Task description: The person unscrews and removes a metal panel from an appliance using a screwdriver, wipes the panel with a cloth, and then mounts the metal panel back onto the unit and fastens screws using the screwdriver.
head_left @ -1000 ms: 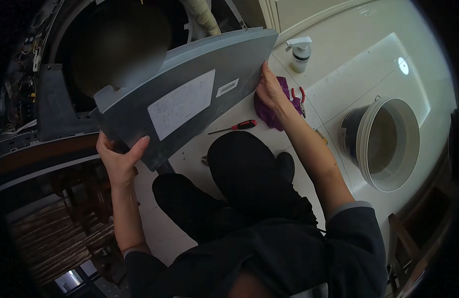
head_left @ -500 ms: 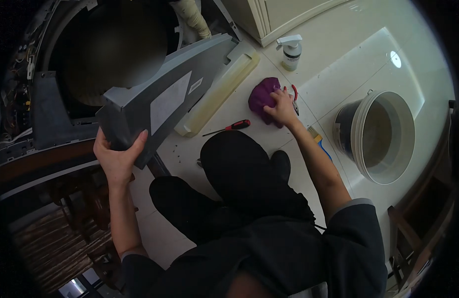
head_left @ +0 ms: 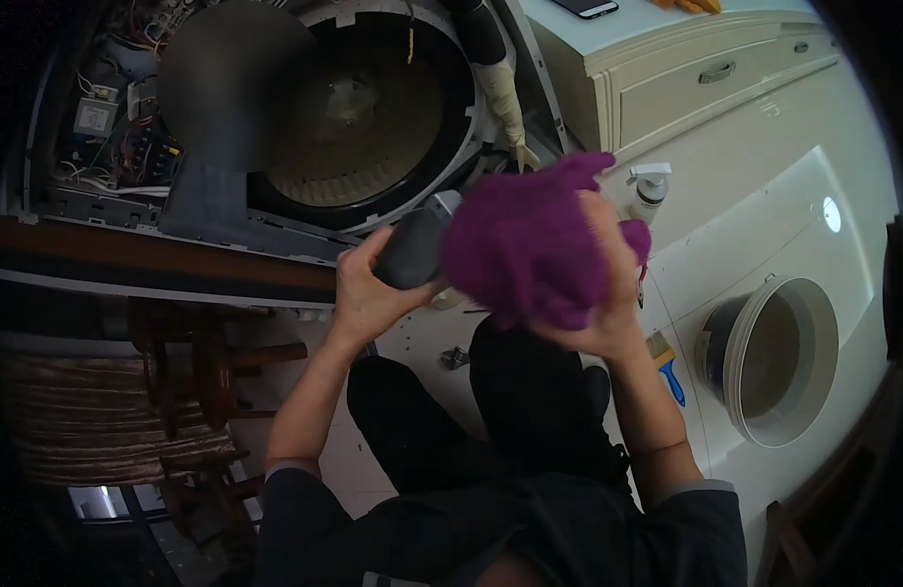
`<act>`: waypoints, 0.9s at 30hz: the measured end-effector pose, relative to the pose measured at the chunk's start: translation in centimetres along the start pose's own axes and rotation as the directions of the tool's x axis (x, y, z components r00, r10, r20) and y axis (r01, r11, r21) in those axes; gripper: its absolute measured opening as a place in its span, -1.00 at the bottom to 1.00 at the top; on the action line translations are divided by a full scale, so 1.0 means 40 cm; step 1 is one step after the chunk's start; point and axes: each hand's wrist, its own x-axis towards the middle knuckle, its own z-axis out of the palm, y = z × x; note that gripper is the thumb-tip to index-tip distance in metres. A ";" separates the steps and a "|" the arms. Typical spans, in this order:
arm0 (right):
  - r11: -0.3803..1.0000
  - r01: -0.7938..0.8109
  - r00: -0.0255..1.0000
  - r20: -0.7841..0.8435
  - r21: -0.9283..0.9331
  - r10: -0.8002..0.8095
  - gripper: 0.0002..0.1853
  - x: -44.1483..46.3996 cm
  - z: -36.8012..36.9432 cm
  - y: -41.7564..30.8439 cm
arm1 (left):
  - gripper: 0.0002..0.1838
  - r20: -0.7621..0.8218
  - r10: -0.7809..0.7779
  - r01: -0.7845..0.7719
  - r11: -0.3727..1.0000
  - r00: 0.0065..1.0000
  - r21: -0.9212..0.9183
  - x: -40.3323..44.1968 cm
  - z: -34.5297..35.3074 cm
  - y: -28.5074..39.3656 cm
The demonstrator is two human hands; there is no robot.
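Note:
My left hand (head_left: 373, 298) grips one end of a grey plastic panel (head_left: 414, 245), thumb on the near side and fingers on the far side. In my right hand (head_left: 608, 293) is a bunched purple cloth (head_left: 529, 245), raised in front of me. The cloth is slightly blurred and covers most of the panel; I cannot tell whether the two touch. Beyond the panel, an opened appliance (head_left: 212, 210) shows a round dark drum opening (head_left: 373, 137), with wiring exposed at the left.
On the tiled floor at right are a white spray bottle (head_left: 648, 191), a brush (head_left: 668, 370) with a blue handle and a bucket (head_left: 831, 362). A cream cabinet (head_left: 666, 98) stands behind. Wooden furniture (head_left: 217, 362) is at left, and small debris lies between.
My right hand has lifted the purple cloth off the floor and brought it left to the panel. The panel has turned in my left hand, its end now facing me. The view has shifted left.

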 end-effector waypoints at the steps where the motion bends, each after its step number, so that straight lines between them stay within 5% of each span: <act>1: 0.987 0.149 0.988 0.058 -0.064 -0.146 -0.38 0.037 0.049 -0.020 | -0.48 -0.001 0.008 -0.008 1.000 1.000 0.001 -0.004 0.007 0.008; 3: 0.924 0.276 0.961 0.065 -0.265 -0.269 -0.47 0.042 0.122 -0.020 | -0.50 -0.091 0.078 -0.084 0.994 0.993 -0.066 -0.016 0.017 0.021; 7: 0.931 0.359 0.933 0.029 -0.066 -0.358 -0.57 0.008 0.087 0.054 | -0.52 -0.083 0.172 -0.172 0.985 0.982 0.004 -0.051 0.015 -0.022; 9: 0.922 0.386 0.922 0.011 -0.016 -0.386 -0.59 -0.034 0.071 0.092 | -0.54 -0.057 0.334 -0.313 0.921 0.941 0.232 -0.053 0.013 -0.028; 10: 0.974 0.225 0.970 -0.082 -0.029 -0.227 -0.58 -0.069 0.066 0.110 | -0.54 -0.069 0.331 -0.307 0.923 0.941 0.233 -0.058 0.009 -0.022; 12: 0.998 0.063 0.981 -0.184 -0.027 -0.067 -0.56 -0.140 0.057 0.149 | -0.57 -0.183 0.056 -0.046 0.997 0.981 0.059 -0.059 -0.008 0.000; 14: 0.952 -0.295 0.885 -0.351 0.084 0.305 -0.40 -0.204 0.050 0.170 | -0.57 -0.195 0.074 -0.062 0.996 0.978 0.066 -0.067 -0.022 0.010; 16: 0.882 -0.410 0.873 -0.179 0.231 0.453 -0.42 -0.175 0.087 0.102 | -0.56 -0.190 0.089 -0.077 0.995 0.978 0.069 -0.076 -0.023 0.014; 18: 0.999 0.031 0.976 -0.217 0.043 -0.021 -0.54 -0.076 0.139 0.049 | -0.53 -0.111 0.147 -0.138 0.987 0.983 0.086 -0.070 -0.011 0.020; 20: 0.946 0.316 0.884 -0.341 -0.068 -0.320 -0.56 -0.002 0.159 0.005 | -0.51 -0.128 0.100 -0.097 0.995 0.987 0.032 -0.089 -0.012 -0.001; 24: 0.932 0.353 0.926 -0.109 -0.089 -0.361 -0.48 0.010 0.099 0.022 | -0.47 -0.186 0.038 -0.044 0.999 0.982 -0.026 -0.117 -0.026 0.019; 27: 0.921 0.380 0.923 -0.026 -0.079 -0.383 -0.50 0.008 0.065 0.069 | -0.51 -0.161 0.200 -0.196 0.980 0.966 0.041 -0.129 -0.064 0.018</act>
